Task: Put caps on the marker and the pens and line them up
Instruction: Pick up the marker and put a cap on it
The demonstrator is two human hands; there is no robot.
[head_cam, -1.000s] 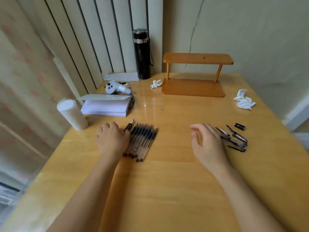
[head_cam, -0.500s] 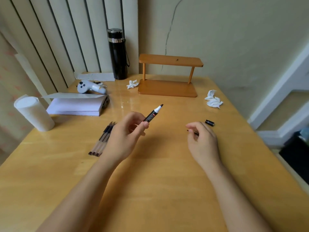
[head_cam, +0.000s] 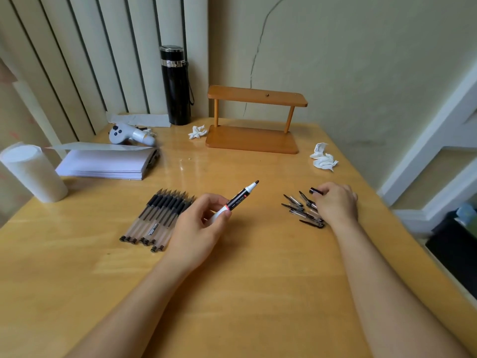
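My left hand (head_cam: pixel 198 228) grips marker (head_cam: pixel 238 198), bare tip aimed up-right toward marker cap (head_cam: pixel 315 191); right hand (head_cam: pixel 336 202) fingers touching cap, grasp unclear.

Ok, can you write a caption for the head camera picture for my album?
Left hand holds an uncapped marker beside a row of pens while the right hand reaches the marker cap by the loose caps.

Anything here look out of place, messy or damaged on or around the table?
Two crumpled tissues lie on the table: one by the wooden stand, one near the right edge. A crack runs down the wall behind the stand. The pen caps lie in a loose heap, unlike the tidy row of pens.
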